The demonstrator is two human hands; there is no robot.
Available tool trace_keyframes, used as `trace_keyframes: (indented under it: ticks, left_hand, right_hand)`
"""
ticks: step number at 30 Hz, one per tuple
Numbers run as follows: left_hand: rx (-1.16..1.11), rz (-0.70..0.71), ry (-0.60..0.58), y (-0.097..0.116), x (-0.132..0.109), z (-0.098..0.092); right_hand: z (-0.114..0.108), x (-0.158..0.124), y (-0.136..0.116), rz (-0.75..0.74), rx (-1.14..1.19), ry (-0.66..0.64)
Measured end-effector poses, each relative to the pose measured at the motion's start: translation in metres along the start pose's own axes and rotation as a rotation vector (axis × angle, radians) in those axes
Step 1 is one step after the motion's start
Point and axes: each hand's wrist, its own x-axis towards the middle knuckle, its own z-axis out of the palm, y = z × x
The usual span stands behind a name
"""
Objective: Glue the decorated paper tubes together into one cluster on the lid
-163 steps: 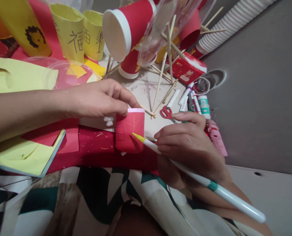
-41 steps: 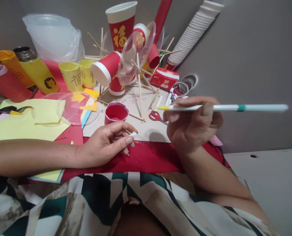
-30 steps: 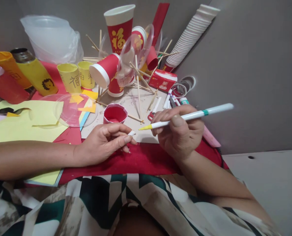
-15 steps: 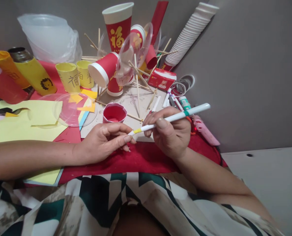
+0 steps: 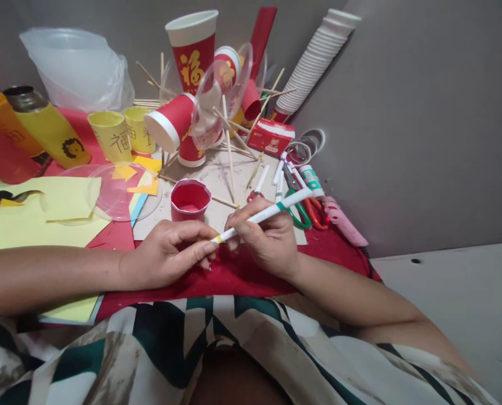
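My right hand (image 5: 270, 239) grips a white double-ended marker (image 5: 261, 215), fingers wrapped round its barrel. A green band shows near its far end, a narrow yellow band near the end toward my left hand. My left hand (image 5: 170, 250) pinches the white tip at that yellow end between thumb and fingers; whether this tip is a separate cap, I cannot tell. Just beyond my hands stands a red paper cup (image 5: 191, 199) with a jagged white rim. Thin wooden sticks (image 5: 229, 152) lie and lean behind it.
Red cups (image 5: 192, 56) and clear lids form a stick-braced structure at the back. To the right lie green-handled scissors (image 5: 300, 216), markers, a glue stick (image 5: 312, 180) and a pink glue gun (image 5: 344, 222). Leftward are yellow paper (image 5: 71, 197), yellow cups (image 5: 110, 136) and a clear lid (image 5: 124, 194).
My right hand has moved left and slightly down with the marker, closer to my left hand. The yellow part between my hands now shows much shorter. The whole view has shifted a little.
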Motion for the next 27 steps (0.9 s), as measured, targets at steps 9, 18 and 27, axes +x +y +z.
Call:
trace_keyframes:
  ticks: [9,18,27]
  left_hand:
    - [0.025,0.046,-0.003,0.019,0.005,-0.007]
    - [0.297,0.574,0.333,0.038,-0.004,-0.033]
    - [0.453,0.571,0.372,0.019,0.011,-0.05]
  right_hand:
    - [-0.019,0.022,-0.007,-0.103,-0.114,0.138]
    - [-0.152,0.081,0.017,0.267,-0.91,0.556]
    - [-0.182,0.098,0.048,0.648,-1.287,0.397]
